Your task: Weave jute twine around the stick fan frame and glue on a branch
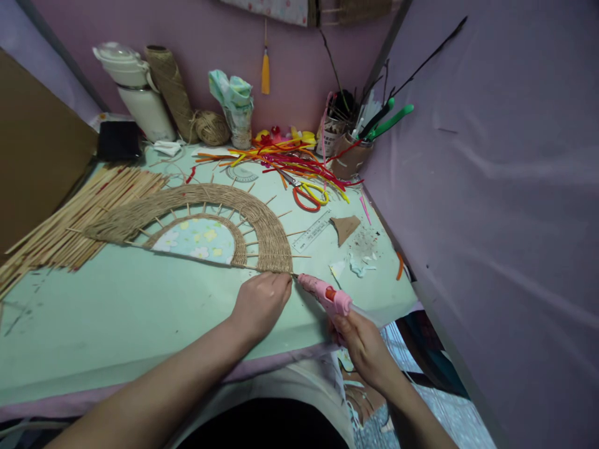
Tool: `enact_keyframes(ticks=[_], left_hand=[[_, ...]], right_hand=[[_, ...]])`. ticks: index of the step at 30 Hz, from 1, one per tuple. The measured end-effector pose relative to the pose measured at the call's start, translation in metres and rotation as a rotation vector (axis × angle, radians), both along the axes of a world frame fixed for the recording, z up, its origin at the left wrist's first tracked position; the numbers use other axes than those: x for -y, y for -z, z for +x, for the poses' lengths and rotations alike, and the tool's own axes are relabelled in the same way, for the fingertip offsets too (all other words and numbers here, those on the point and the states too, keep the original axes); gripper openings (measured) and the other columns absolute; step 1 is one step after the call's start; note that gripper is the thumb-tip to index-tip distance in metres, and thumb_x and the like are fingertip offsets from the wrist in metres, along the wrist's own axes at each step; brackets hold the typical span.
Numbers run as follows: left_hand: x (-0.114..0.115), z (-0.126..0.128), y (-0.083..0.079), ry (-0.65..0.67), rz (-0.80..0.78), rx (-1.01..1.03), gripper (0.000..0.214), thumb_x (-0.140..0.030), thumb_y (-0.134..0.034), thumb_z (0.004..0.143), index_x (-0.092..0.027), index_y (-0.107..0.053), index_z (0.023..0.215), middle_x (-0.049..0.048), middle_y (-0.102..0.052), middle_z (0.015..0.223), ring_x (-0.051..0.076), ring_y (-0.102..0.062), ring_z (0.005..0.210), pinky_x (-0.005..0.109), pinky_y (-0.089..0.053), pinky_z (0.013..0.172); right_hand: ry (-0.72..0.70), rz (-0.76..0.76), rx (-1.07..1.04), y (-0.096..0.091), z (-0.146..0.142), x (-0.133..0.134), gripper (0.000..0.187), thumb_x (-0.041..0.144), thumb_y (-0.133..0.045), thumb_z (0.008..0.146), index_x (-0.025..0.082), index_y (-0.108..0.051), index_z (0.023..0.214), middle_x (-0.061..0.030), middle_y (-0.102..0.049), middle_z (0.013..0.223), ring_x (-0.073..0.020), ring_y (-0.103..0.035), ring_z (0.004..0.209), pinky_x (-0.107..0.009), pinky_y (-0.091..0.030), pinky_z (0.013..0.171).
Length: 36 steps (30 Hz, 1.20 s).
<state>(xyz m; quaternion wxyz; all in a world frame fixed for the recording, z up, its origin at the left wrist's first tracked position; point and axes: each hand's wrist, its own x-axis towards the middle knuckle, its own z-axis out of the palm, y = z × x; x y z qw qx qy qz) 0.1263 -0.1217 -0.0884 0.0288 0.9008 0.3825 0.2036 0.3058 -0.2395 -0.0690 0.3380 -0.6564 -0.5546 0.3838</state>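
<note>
The woven twine arch (pixel 276 240) lay mid-way along the bench (pixel 126 318), its right end toward the front edge. My left fingers (pixel 283 282) curled there, their grip hidden; I couldn't tell what they pinched. My right fingers (pixel 344 323) clasped the pink glue gun (pixel 325 295). Scissors (pixel 309 195) lay farther back; leftward, sticks (pixel 88 215) ran out of view.
</note>
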Motion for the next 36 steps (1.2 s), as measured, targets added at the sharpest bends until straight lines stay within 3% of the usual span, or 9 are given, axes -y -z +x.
enact_keyframes(ticks=[6,13,17,21,29,32,36], left_hand=[[0.0,0.0,0.001,-0.003,-0.005,-0.012,0.021,-0.021,-0.049,0.088,-0.018,-0.064,0.074,0.0034,-0.066,0.064,0.018,-0.06,0.061,0.029,-0.041,0.057],[0.0,0.0,0.001,0.0,0.018,0.006,0.019,-0.02,-0.051,0.087,-0.018,-0.065,0.075,0.0035,-0.067,0.065,0.017,-0.061,0.061,0.028,-0.041,0.057],[-0.001,0.0,0.0,-0.006,0.028,-0.016,0.02,-0.02,-0.05,0.087,-0.018,-0.066,0.076,0.0041,-0.066,0.064,0.018,-0.06,0.06,0.029,-0.041,0.056],[-0.002,0.001,-0.003,0.008,0.027,-0.055,0.021,-0.02,-0.049,0.087,-0.017,-0.066,0.075,0.0048,-0.065,0.063,0.02,-0.06,0.059,0.03,-0.041,0.055],[-0.005,0.003,-0.014,0.021,-0.059,-0.162,0.022,-0.021,-0.047,0.088,-0.017,-0.066,0.078,0.0066,-0.068,0.07,0.021,-0.062,0.065,0.031,-0.042,0.058],[-0.007,0.004,-0.019,0.02,-0.081,-0.201,0.024,-0.023,-0.045,0.089,-0.017,-0.066,0.08,0.0069,-0.069,0.072,0.021,-0.063,0.067,0.031,-0.043,0.059],[-0.01,0.003,-0.023,0.034,-0.086,-0.237,0.026,-0.024,-0.043,0.091,-0.017,-0.066,0.081,0.0069,-0.068,0.073,0.021,-0.063,0.068,0.031,-0.043,0.06]], right_hand=[[0.006,0.011,0.01,0.002,0.0,0.001,0.038,0.042,-0.032,0.096,0.02,-0.049,0.069,-0.0011,-0.05,0.062,-0.0151,-0.046,0.058,-0.025,-0.038,0.053],[0.055,0.133,0.173,-0.012,0.001,0.002,0.041,0.042,-0.027,0.096,0.022,-0.046,0.066,-0.0009,-0.048,0.06,-0.0164,-0.047,0.058,-0.027,-0.039,0.056],[0.152,0.209,0.358,-0.013,0.028,-0.005,0.039,0.043,-0.026,0.096,0.021,-0.051,0.076,-0.003,-0.054,0.068,-0.0172,-0.05,0.062,-0.027,-0.039,0.058],[0.265,0.185,0.656,-0.011,0.067,-0.027,0.04,0.047,-0.026,0.095,0.02,-0.052,0.079,-0.0054,-0.055,0.073,-0.0193,-0.05,0.067,-0.029,-0.037,0.06],[0.154,0.157,0.999,0.007,0.115,-0.074,0.036,0.046,-0.045,0.09,0.014,-0.056,0.102,-0.0147,-0.056,0.096,-0.027,-0.052,0.087,-0.036,-0.041,0.073],[0.201,0.209,1.046,0.004,0.112,-0.075,0.036,0.041,-0.051,0.088,0.013,-0.057,0.108,-0.0177,-0.056,0.103,-0.03,-0.051,0.092,-0.041,-0.041,0.077],[0.256,0.409,0.867,-0.014,0.08,-0.065,0.034,0.035,-0.054,0.088,0.016,-0.054,0.117,-0.0146,-0.057,0.109,-0.0289,-0.05,0.101,-0.042,-0.04,0.083]])
